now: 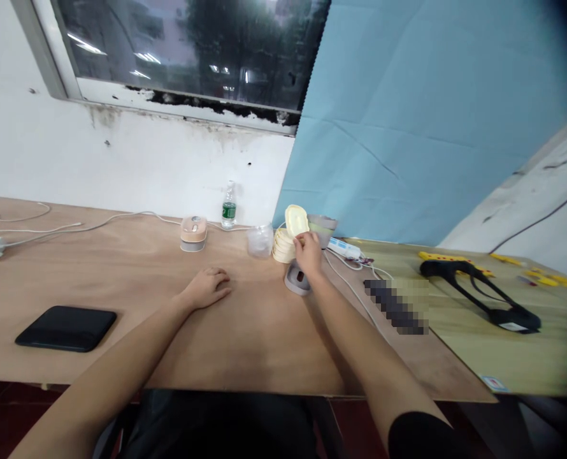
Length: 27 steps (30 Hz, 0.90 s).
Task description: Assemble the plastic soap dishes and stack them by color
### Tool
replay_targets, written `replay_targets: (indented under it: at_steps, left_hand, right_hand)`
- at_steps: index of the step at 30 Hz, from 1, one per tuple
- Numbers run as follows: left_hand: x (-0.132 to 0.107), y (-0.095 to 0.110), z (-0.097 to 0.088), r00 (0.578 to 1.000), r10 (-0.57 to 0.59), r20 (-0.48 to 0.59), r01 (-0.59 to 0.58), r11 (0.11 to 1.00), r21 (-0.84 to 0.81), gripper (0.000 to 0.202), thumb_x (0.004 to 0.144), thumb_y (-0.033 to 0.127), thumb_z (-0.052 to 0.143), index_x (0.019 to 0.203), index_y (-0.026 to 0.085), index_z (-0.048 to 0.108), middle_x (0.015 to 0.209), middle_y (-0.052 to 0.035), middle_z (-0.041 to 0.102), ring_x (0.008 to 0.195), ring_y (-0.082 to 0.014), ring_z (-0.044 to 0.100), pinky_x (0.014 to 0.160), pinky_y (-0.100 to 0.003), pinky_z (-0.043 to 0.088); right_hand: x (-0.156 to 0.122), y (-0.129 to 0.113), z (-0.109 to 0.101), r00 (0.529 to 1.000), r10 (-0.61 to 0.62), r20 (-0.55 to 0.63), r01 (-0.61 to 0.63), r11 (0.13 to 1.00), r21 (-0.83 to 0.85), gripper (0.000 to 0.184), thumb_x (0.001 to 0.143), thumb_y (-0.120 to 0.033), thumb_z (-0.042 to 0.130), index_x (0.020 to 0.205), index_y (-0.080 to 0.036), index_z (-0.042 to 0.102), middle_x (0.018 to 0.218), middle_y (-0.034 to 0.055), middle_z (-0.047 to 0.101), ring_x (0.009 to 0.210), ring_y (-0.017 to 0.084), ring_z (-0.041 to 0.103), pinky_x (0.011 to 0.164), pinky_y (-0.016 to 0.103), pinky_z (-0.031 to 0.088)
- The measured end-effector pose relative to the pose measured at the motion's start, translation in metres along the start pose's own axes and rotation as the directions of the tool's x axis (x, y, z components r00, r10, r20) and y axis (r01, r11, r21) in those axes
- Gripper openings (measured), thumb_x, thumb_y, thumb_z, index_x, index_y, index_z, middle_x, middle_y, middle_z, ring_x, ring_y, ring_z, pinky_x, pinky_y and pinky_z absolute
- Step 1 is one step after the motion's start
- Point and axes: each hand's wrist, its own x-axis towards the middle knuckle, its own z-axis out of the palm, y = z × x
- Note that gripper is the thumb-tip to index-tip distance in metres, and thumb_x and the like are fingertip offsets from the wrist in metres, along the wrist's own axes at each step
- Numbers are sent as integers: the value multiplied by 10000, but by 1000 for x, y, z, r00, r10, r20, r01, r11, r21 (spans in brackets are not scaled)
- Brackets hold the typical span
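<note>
My right hand [308, 252] pinches a pale yellow plastic lid-like piece [296, 220] by its lower edge and holds it tilted up. Just beside and below it stands a stack of similar cream-yellow pieces [282, 247]. A grey shallow base with a dark opening [297, 280] lies on the table under my right wrist, partly covered by it. My left hand [207, 288] rests on the wooden table with its fingers apart and nothing in them. Clear plastic pieces [260, 241] sit left of the yellow stack. Behind my right hand are nested grey and greenish pieces [325, 224], partly hidden.
A peach-and-grey box [193, 234] and a water bottle [229, 207] stand toward the wall. A black flat case [66, 328] lies at left. White cables, a power strip [344, 247], a pixelated dark object [395, 307] and a black strap-like frame [479, 293] lie at right.
</note>
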Motion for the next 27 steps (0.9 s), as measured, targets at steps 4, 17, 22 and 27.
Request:
replay_targets:
  at_steps: [4,17,22,27]
  left_hand:
    - [0,1,0,1000,14,6,-14,1000,13,346,866,437,512,1090,206,639,1142,-97,616,1073,-235,567,950,-371,438]
    - [-2,-2,-1,960,-190,-205,168,978,-121,672,845,395,542,1427,183,280,1257,-131,560,1152,-276,532,989,-441,409]
    - [-4,-3,-5,929,-273,-251,179,922,-343,820,830,369,559,1482,186,97,1259,-113,569,1096,-232,580,941,-392,455]
    - [-8,-8,-10,962,-255,-100,215,930,-299,426,864,227,432,1281,225,518,1048,-51,682,917,-202,638,840,-340,490]
  right_hand:
    - [-5,-3,-1,1000,-6,-19,6,1000,16,201,889,-260,405,952,-168,572,1011,120,537,958,234,524,871,359,420]
    - [-89,-81,-5,958,-214,189,94,863,497,123,898,-327,446,870,-219,497,927,81,567,913,210,539,846,372,451]
    - [-107,-101,9,770,-227,596,-451,466,761,247,840,-434,572,897,-220,463,806,15,587,685,144,566,673,303,477]
    - [-95,-74,14,651,-170,740,-682,298,668,439,782,-386,636,1163,-236,476,792,-4,619,601,134,589,610,290,481]
